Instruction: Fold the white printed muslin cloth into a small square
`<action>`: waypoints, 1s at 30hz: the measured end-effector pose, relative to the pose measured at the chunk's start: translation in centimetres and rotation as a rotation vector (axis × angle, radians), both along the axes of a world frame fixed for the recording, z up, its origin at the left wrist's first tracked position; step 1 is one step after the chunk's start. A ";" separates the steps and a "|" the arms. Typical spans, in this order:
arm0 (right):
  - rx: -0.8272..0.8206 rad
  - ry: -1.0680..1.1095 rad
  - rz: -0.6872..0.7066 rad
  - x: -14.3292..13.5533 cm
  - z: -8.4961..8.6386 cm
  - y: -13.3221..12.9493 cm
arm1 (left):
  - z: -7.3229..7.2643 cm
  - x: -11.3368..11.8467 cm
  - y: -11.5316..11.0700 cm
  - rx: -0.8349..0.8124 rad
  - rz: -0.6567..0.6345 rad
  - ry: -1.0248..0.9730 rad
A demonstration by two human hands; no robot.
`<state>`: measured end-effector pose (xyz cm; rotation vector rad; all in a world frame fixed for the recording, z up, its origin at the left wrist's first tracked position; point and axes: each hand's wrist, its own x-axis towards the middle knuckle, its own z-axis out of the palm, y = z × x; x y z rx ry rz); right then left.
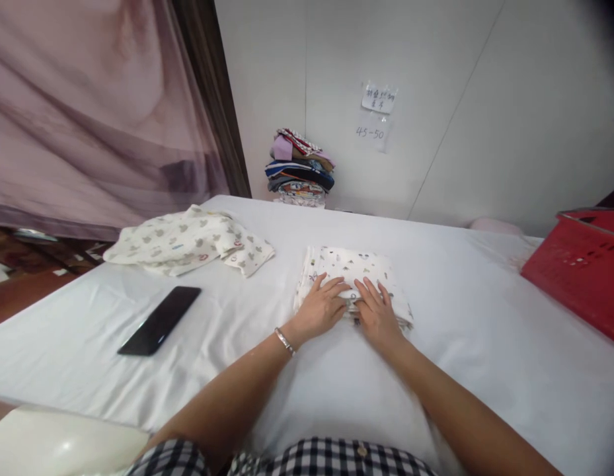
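Observation:
A folded white cloth [359,261] with small printed figures lies flat in the middle of the table, in several layers. My left hand [326,304] rests on its near left part, palm down, fingers apart. On the near right part lies my right hand [379,311], its fingers also spread on the fabric. The fingertips of both hands point toward each other with a small gap between them. A silver bracelet [285,341] is on my left wrist.
A crumpled white patterned cloth [188,241] lies at the left, with a black phone [160,320] nearer. A red basket [579,271] stands at the right edge. Behind the white table [450,291] is a stack of folded clothes [300,168] by the wall with paper notes [379,99].

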<state>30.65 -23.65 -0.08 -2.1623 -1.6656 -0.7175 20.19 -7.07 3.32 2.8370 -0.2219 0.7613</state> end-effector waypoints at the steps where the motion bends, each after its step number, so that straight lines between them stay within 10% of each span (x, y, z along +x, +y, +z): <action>1: 0.011 -0.005 0.015 0.1 -0.3 0.0 | 0.7 0.3 0.7 -0.075 0.019 0.001; 7: 0.040 -0.031 0.003 0.3 -1.3 0.3 | 2.7 6.3 5.6 -0.126 0.161 0.255; 14: 0.050 -0.019 0.075 -0.4 -0.9 -0.2 | -1.2 13.1 6.5 0.012 0.183 0.507; 30: 0.008 0.065 0.122 -0.7 -0.4 -1.2 | -2.2 13.2 6.4 -0.048 0.209 0.566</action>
